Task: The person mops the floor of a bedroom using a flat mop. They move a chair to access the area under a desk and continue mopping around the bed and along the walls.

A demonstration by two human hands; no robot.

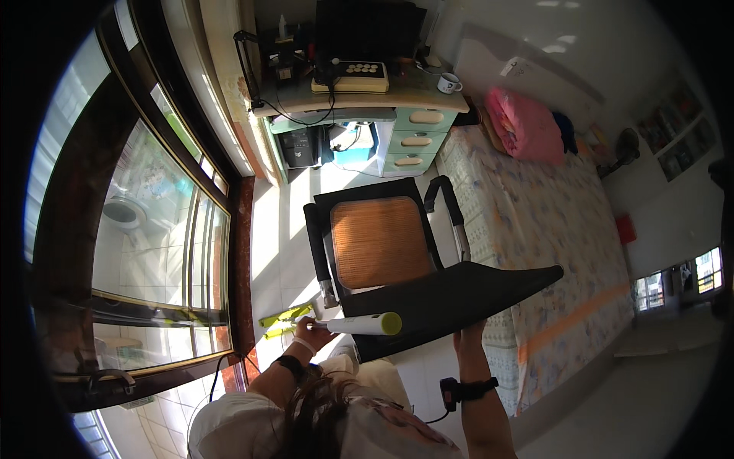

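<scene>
My left hand (312, 334) grips the thin shaft of a white and lime-green mop (361, 325). Its thick white handle with a green end cap points to the right, across the chair's backrest. The mop's lime-green head (287, 319) is low by the floor, left of the chair. In front of me stands a black armchair (447, 295) with a brown woven seat mat (381, 241) and metal-framed padded arms. My right hand (471, 335) is at the near edge of the black backrest; its fingers are hidden behind it.
A bed (550, 229) with a patterned sheet and a folded pink quilt (524, 126) stands close on the right. Ahead is a desk (413, 100) with a monitor (370, 28), an arcade controller (352, 77) and a mug (449, 83). Sliding glass doors (160, 229) line the left.
</scene>
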